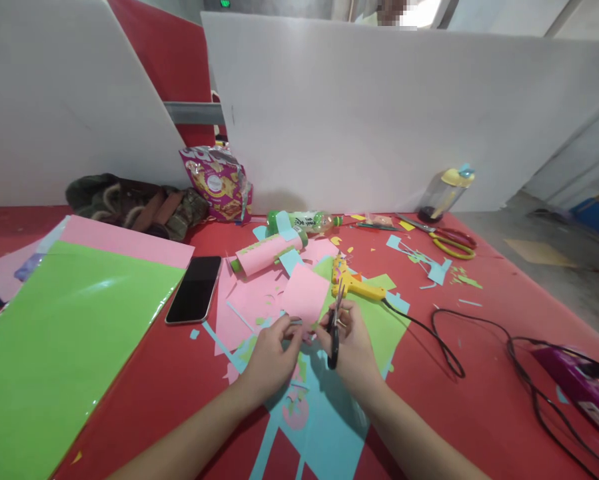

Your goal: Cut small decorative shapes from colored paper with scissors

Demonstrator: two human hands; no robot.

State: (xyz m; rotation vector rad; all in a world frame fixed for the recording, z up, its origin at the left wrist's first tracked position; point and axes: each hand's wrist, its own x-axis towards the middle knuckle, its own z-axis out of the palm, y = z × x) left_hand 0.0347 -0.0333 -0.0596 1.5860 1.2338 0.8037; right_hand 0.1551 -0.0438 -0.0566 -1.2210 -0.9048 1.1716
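On the red bench (144, 393), the left hand (272, 353) pinched the lower edge of a pink paper piece (305, 298), fingers closed on it. The right hand (352, 343) gripped black scissors (334, 327) at the paper. Thin and floppy, the paper seemed best held near the cut.

The red counter (479, 373) carried a big green sheet (54, 347) over pink paper (129, 243) at its left, with a black phone (194, 290) just beside them. Paper scraps (259, 300), a yellow glue gun (356, 285) and a plastic bottle (304, 221) lay mid-counter. Red-handled scissors (452, 241), a black cable (479, 333) and a purple power strip (579, 387) lay to the right.
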